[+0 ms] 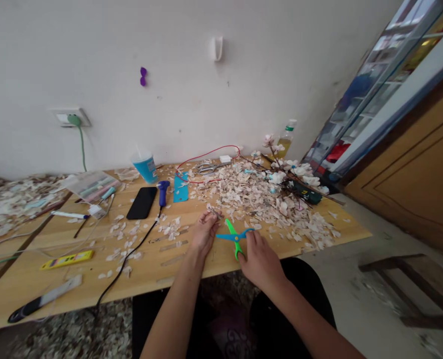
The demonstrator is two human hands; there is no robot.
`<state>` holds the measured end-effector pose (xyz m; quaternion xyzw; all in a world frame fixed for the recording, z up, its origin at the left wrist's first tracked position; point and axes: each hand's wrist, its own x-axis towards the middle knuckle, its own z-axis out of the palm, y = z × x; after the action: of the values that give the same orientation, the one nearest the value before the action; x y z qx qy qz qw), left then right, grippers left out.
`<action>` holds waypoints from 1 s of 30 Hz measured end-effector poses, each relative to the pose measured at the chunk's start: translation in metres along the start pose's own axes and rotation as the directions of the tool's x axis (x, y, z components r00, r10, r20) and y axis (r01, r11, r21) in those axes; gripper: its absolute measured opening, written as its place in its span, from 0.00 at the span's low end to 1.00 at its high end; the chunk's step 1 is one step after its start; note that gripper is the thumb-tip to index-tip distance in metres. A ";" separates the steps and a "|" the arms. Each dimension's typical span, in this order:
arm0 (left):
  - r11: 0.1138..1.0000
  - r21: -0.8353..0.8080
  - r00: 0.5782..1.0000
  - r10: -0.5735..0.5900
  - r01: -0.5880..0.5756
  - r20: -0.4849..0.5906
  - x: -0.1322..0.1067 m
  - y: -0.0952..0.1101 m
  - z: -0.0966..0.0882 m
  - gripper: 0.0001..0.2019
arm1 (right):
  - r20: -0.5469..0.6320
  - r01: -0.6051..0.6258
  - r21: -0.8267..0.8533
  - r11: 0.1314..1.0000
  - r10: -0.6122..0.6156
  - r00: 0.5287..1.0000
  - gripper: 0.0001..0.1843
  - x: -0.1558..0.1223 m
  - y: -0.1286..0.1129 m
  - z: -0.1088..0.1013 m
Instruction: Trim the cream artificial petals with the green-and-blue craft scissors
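Our right grip (259, 255) is closed around the handles of the blue-and-green scissors (236, 237), fingers at the blue loop and thumb by the green one, so the blades stand spread toward our other hand. Our left hand (205, 232) pinches a small greyish piece (215, 213) at its fingertips; it is too small for us to tell exactly what it is. Both hands are close together at the near edge of the tabletop (221, 260), just short of the heap of pale petals (257, 192).

To cut well here, we would judge it best to keep the piece jutting clear of our fingertips and bring it deep between the blades, near the pivot, where they bite hardest. The blue blade's tip points at the side of our left hand, so we should turn the scissors a little away before closing them.

Our left forearm rises from the bottom, leaning slightly right, with the fingers curled upward. Our right forearm slants in from the lower right, back of the hand up, the wrist fairly straight.
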<state>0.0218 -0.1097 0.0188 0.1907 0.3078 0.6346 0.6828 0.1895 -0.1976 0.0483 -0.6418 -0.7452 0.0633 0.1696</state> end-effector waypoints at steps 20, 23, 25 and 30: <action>0.988 -0.155 1.000 -0.007 0.003 -0.023 0.007 -0.001 -0.008 0.10 | -0.032 0.144 0.035 0.989 -0.143 0.989 0.23 0.033 0.014 0.036; 0.985 -0.173 0.999 0.016 -0.022 -0.037 0.008 -0.001 -0.007 0.12 | -0.077 0.185 0.119 0.975 -0.177 0.981 0.25 0.043 0.020 0.043; 0.985 -0.170 0.998 0.024 -0.034 -0.060 0.008 -0.001 -0.006 0.13 | -0.096 0.206 0.146 0.968 -0.193 0.976 0.26 0.047 0.022 0.048; 0.990 -0.138 0.996 0.023 -0.034 -0.083 0.009 -0.001 -0.009 0.13 | -0.065 0.239 0.123 0.963 -0.232 0.970 0.24 0.046 0.021 0.047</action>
<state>0.0168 -0.1026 0.0096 0.1208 0.2876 0.6714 0.6723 0.1882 -0.1435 0.0054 -0.5376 -0.8061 0.0750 0.2358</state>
